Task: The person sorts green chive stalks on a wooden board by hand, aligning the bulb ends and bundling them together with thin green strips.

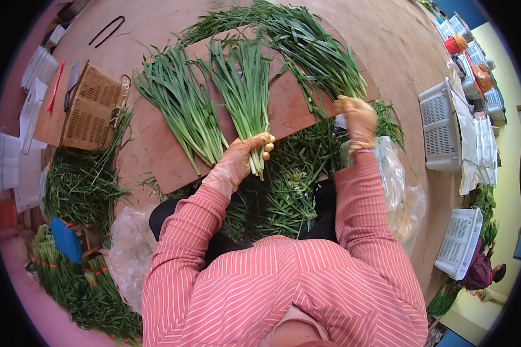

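Note:
My left hand, in a thin translucent glove, is closed round the pale stem ends of a bunch of garlic chives. The leaves fan out away from me over a reddish-brown board. To the left of that bunch, a second bunch of chives lies loose on the board. A gloved right hand, mine, is by the stem ends of a large heap of chives at the board's far right. It is blurred, and whether its fingers hold any stems is unclear. Cut trimmings cover the space between my legs.
At left, a brown plastic crate stands beside a leafy pile and banded bunches. Clear plastic bags flank me. White crates line the right side, where another person is bent over.

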`<state>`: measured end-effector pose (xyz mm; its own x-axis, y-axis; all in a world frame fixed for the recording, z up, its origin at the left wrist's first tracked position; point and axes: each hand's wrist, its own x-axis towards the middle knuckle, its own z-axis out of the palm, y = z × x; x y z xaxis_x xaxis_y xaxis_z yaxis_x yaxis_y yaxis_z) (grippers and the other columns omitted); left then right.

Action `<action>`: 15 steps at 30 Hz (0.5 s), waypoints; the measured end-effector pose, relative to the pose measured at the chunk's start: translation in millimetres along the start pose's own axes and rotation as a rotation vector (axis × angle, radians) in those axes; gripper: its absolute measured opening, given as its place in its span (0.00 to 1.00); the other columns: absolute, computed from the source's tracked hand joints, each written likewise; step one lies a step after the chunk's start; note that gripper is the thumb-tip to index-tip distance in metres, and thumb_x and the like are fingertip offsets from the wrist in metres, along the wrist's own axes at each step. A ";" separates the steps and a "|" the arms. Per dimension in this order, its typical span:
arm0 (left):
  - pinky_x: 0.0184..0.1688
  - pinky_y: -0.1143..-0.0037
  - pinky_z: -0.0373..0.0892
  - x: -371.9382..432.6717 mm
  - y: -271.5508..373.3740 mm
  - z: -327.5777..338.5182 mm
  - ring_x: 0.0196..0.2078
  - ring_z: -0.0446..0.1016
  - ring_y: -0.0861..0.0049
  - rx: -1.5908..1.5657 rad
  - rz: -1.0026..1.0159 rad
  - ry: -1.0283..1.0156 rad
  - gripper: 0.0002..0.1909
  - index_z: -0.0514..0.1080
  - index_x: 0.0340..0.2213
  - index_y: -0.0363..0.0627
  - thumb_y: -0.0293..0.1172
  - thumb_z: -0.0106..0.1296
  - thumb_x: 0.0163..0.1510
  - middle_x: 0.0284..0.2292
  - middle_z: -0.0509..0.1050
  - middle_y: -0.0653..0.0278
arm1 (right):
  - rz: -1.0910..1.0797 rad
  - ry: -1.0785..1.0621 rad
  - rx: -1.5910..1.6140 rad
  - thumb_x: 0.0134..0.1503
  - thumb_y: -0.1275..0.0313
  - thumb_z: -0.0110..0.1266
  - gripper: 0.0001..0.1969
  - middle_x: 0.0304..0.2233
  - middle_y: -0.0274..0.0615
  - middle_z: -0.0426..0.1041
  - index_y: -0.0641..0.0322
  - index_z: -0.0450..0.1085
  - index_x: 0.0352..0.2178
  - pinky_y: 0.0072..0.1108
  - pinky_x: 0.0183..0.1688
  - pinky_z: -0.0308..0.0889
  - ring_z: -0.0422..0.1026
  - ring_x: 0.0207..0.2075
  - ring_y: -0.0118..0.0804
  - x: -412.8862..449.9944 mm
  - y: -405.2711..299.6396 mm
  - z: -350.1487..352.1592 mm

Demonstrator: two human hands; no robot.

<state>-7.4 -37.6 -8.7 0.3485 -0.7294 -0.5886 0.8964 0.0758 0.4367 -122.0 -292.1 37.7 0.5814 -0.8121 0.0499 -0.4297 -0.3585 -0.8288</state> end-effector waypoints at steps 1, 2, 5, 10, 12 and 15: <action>0.25 0.79 0.71 -2.5 0.8 -1.6 0.27 0.71 0.76 -0.046 0.033 -0.046 0.15 0.65 0.41 0.26 0.25 0.48 0.53 0.30 0.72 0.57 | 0.009 0.117 -0.207 0.49 0.59 0.53 0.16 0.21 0.44 0.73 0.63 0.73 0.27 0.29 0.29 0.65 0.72 0.23 0.39 -1.2 -0.7 -18.1; 0.25 0.79 0.70 -3.8 1.2 -0.4 0.28 0.71 0.76 -0.089 0.061 -0.101 0.16 0.65 0.42 0.27 0.25 0.48 0.53 0.31 0.71 0.57 | -0.068 0.197 -0.614 0.48 0.56 0.54 0.18 0.20 0.44 0.72 0.63 0.72 0.25 0.30 0.28 0.65 0.71 0.23 0.40 -2.0 10.8 -30.3; 0.25 0.80 0.68 -2.6 -2.5 1.4 0.28 0.69 0.77 -0.084 0.047 -0.121 0.18 0.64 0.44 0.29 0.26 0.50 0.52 0.33 0.71 0.58 | -0.107 0.113 -0.977 0.41 0.44 0.55 0.29 0.26 0.48 0.72 0.65 0.72 0.26 0.32 0.34 0.66 0.71 0.30 0.42 -24.7 0.4 -22.1; 0.27 0.82 0.70 -24.7 -11.3 26.3 0.24 0.71 0.82 0.179 0.017 -0.214 0.16 0.67 0.40 0.37 0.28 0.54 0.48 0.27 0.71 0.67 | 0.402 -0.903 0.616 0.49 0.57 0.56 0.25 0.34 0.35 0.72 0.68 0.68 0.40 0.16 0.36 0.65 0.69 0.31 0.21 -54.3 -42.9 42.0; 0.27 0.81 0.70 -25.3 -21.4 28.9 0.24 0.71 0.81 0.272 -0.007 -0.306 0.15 0.66 0.37 0.39 0.28 0.56 0.47 0.26 0.71 0.66 | 0.501 -0.982 0.763 0.50 0.59 0.56 0.23 0.36 0.40 0.73 0.69 0.67 0.41 0.21 0.38 0.67 0.71 0.34 0.28 -47.5 -44.0 62.8; 0.25 0.82 0.69 -21.2 -22.1 22.1 0.24 0.71 0.80 0.420 -0.023 -0.322 0.16 0.66 0.36 0.39 0.29 0.56 0.46 0.25 0.70 0.64 | 0.547 -1.001 0.885 0.50 0.60 0.56 0.23 0.36 0.42 0.74 0.68 0.67 0.42 0.23 0.38 0.69 0.72 0.34 0.31 -39.0 -62.6 83.4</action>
<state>-40.7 -38.8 9.2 0.1696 -0.9045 -0.3914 0.6928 -0.1730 0.7001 -60.1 -199.6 41.2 0.8779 0.0394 -0.4773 -0.4074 0.5853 -0.7010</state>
